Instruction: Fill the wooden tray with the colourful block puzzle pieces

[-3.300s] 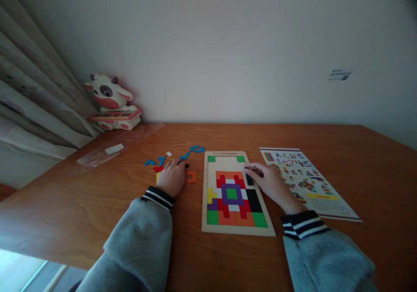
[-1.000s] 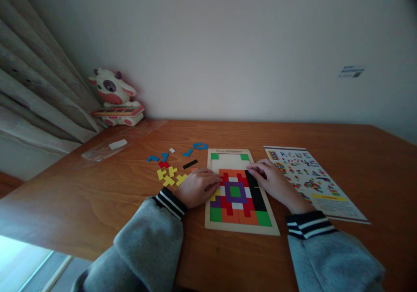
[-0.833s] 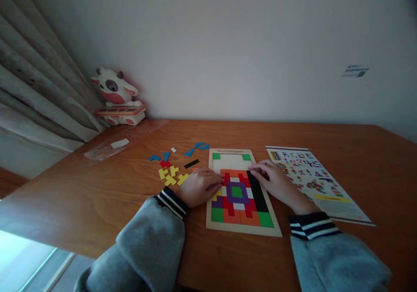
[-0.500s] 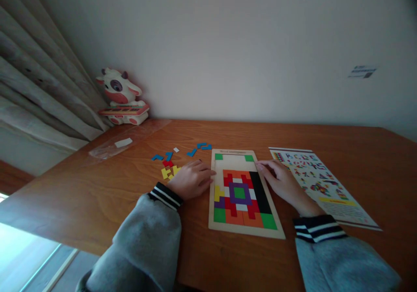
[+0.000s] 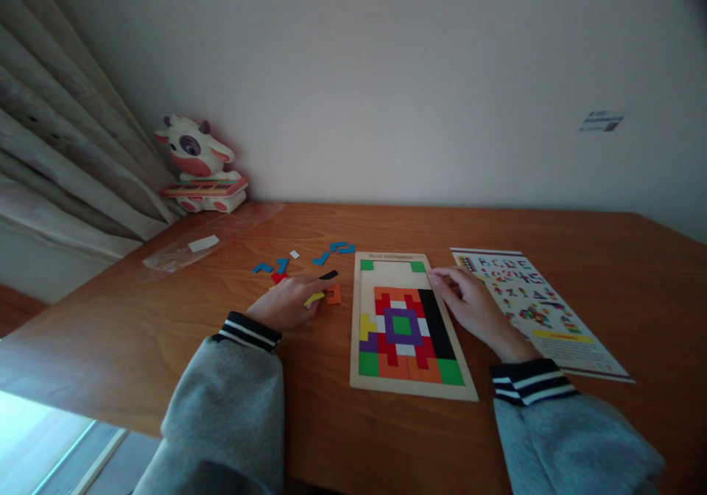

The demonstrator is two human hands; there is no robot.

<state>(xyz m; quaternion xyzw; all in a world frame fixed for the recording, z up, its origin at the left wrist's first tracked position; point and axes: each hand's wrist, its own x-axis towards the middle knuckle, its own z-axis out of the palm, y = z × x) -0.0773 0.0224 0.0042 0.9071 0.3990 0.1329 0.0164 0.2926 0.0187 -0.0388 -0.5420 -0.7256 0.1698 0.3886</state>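
Note:
A wooden puzzle board (image 5: 359,386) lies on the table, partly filled with coloured block pieces, its upper part mostly bare wood between two green squares. My right hand (image 5: 469,307) has its thumb and fingertips closed at the board's upper right edge. My left hand (image 5: 284,302) is among the loose pieces left of the board, index finger stretched out. A black piece (image 5: 328,275) is at its fingertip, and a yellow piece (image 5: 314,299) shows between thumb and index finger; I cannot make out a firm hold. An orange piece (image 5: 334,295) lies just beyond.
Several blue pieces (image 5: 321,258), a white square (image 5: 294,254) and a red piece (image 5: 279,278) lie beyond my left hand. A printed pattern sheet (image 5: 552,318) is at right. A plastic bag (image 5: 177,259) and a toy cow with keyboard (image 5: 202,163) are at back left.
My left hand has moved left from the board's edge back over the loose pieces, uncovering the black and orange ones. My right hand stays at the board's edge. The view has shifted slightly.

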